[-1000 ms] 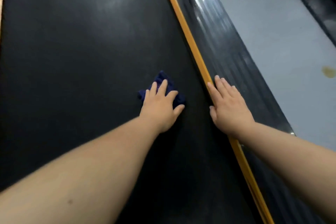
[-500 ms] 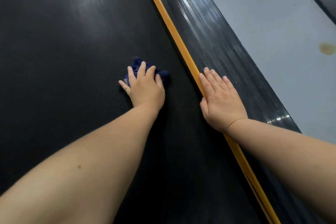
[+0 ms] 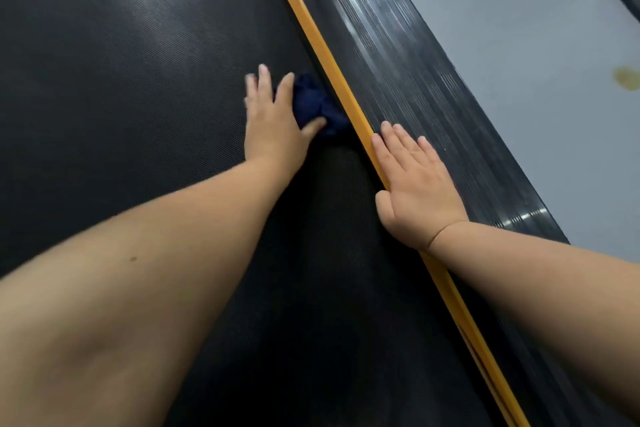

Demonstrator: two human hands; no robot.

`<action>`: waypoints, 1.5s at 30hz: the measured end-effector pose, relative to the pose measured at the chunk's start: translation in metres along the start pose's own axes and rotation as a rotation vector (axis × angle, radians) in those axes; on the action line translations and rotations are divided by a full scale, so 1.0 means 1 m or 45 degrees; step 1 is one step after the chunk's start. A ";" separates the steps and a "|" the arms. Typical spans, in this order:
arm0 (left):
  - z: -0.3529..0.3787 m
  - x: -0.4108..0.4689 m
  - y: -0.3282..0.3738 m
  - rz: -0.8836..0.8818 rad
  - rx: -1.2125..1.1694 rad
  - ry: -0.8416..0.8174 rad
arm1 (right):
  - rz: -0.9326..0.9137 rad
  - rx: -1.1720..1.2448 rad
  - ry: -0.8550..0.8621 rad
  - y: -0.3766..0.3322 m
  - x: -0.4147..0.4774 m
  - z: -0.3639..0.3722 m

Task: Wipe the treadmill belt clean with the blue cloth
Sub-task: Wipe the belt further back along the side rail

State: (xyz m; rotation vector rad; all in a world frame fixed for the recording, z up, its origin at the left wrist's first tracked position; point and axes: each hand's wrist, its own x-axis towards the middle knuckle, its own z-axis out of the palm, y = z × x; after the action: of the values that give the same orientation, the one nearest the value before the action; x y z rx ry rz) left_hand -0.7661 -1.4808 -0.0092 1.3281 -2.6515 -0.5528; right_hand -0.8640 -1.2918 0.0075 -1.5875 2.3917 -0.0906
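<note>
The black textured treadmill belt (image 3: 131, 87) fills the left and middle of the view. A crumpled dark blue cloth (image 3: 313, 104) lies on the belt right beside the yellow edge strip (image 3: 311, 35). My left hand (image 3: 273, 121) presses flat on the cloth with straight fingers, covering its left part, the thumb lying across its near edge. My right hand (image 3: 412, 184) rests flat, fingers straight, on the yellow strip and the ribbed black side rail (image 3: 398, 45).
Beyond the side rail is a grey floor (image 3: 519, 28) with a yellowish stain (image 3: 627, 78). A dark edge of something shows at the top right corner. Both forearms stretch across the near part of the belt.
My left hand has slid the cloth to the right across the belt, up to the yellow strip. My right hand has stayed on the rail.
</note>
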 end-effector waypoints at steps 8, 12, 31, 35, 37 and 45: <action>0.006 -0.108 0.018 0.346 0.355 -0.144 | -0.012 0.110 0.080 0.003 0.004 -0.006; 0.003 -0.062 0.005 0.372 0.350 0.106 | 0.129 0.136 0.253 0.027 0.007 -0.009; 0.004 -0.014 0.008 0.015 0.045 0.102 | 0.189 0.227 0.252 0.032 0.009 -0.009; 0.007 0.000 0.021 0.041 -0.090 -0.004 | 0.167 0.228 0.280 0.035 0.009 -0.006; 0.015 -0.042 0.029 0.242 -0.168 -0.070 | 0.164 0.227 0.280 0.034 0.009 -0.006; 0.005 -0.053 0.024 0.436 -0.134 -0.100 | 0.173 0.215 0.287 0.033 0.008 -0.008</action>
State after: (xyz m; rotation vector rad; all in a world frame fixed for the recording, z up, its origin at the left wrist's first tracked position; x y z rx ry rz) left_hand -0.7536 -1.4246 -0.0019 0.8138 -2.7798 -0.6943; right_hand -0.8983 -1.2871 0.0076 -1.4002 2.5736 -0.4545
